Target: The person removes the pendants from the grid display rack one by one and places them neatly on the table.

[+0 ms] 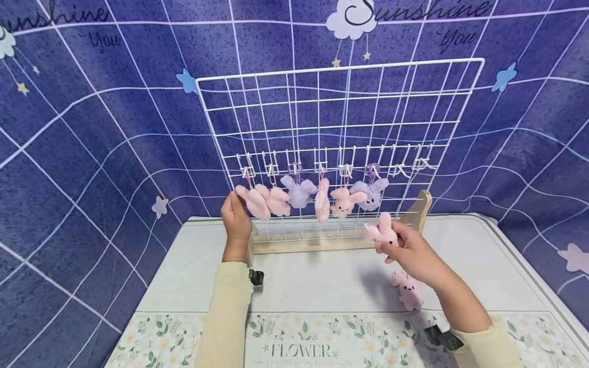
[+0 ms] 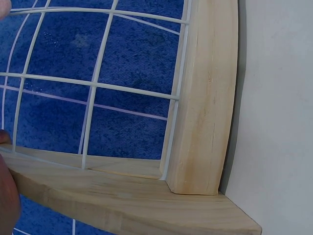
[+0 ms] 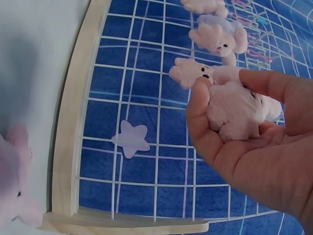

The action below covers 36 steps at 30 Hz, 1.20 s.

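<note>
Hanging from the rack [image 1: 318, 71] were six bunnies [image 1: 342, 202], four pink and two lilac; bare hooks [image 1: 399, 171] stood at the right end. Held bunny [image 1: 385, 232]: pink, sat before the rack's lower right, in the curled fingers and thumb of the right hand [image 1: 411, 252]. Its hanging loop could not be made out; a loop tucked under the fingers might have missed or snagged a hook. Spare bunny [image 1: 408, 294]: pink, lay on the table [image 1: 313, 276], liable to be brushed by a low right forearm. Left hand [image 1: 236, 217]: fingers bent round the left post [image 2: 122, 200]; a slackened hold plus a push on the wire could have tipped the rack. End lilac bunny [image 1: 370, 197]: hung beside the bare hooks, where a stray knuckle could have unhooked it.
</note>
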Each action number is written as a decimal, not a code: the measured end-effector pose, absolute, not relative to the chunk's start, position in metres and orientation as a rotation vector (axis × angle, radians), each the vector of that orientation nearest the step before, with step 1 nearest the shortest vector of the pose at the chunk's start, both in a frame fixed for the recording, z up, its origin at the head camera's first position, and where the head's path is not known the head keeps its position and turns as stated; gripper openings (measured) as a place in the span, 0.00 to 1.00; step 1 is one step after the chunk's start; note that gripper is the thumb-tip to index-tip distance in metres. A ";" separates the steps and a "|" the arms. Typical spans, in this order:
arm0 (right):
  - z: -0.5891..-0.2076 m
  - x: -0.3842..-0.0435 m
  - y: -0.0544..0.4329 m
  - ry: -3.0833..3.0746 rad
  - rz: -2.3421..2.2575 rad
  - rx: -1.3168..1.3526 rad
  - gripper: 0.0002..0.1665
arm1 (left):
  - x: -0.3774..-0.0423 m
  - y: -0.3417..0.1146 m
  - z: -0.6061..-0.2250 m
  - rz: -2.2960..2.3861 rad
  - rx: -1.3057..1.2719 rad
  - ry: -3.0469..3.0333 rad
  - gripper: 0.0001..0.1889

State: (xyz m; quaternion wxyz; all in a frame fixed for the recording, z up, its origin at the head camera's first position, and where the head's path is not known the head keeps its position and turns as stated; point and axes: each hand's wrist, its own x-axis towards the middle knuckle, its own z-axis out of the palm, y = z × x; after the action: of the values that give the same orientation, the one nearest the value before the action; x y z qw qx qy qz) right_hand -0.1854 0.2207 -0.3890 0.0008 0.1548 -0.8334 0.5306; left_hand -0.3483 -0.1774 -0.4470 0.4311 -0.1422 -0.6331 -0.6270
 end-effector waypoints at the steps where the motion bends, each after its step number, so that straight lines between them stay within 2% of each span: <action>1: -0.389 -0.185 0.221 -2.631 1.654 0.486 0.17 | -0.348 -0.178 -0.447 -1.566 -0.356 -1.578 0.26; 8: -0.393 -0.185 0.221 -2.740 1.555 0.563 0.14 | -0.347 -0.177 -0.446 -1.612 -0.347 -1.553 0.24; 17: -0.398 -0.182 0.220 -2.885 1.454 0.497 0.11 | -0.347 -0.176 -0.447 -1.565 -0.319 -1.572 0.24; 20: -0.398 -0.183 0.221 -2.912 1.444 0.489 0.13 | -0.348 -0.177 -0.447 -1.573 -0.317 -1.568 0.25; 26: -0.401 -0.185 0.223 -2.972 1.417 0.497 0.24 | -0.348 -0.177 -0.447 -1.584 -0.322 -1.563 0.25; 34: -0.405 -0.187 0.226 -3.000 1.412 0.555 0.21 | -0.348 -0.177 -0.446 -1.559 -0.305 -1.589 0.24; 36: -0.408 -0.188 0.227 -3.008 1.367 0.558 0.18 | -0.348 -0.177 -0.446 -1.552 -0.297 -1.593 0.23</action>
State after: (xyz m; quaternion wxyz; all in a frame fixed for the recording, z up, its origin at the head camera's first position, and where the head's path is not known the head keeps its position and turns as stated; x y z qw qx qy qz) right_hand -0.1878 0.2265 -0.4076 -0.1045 0.1655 -0.8929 0.4056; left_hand -0.3475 -0.1767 -0.4459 0.4339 -0.1194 -0.6396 -0.6232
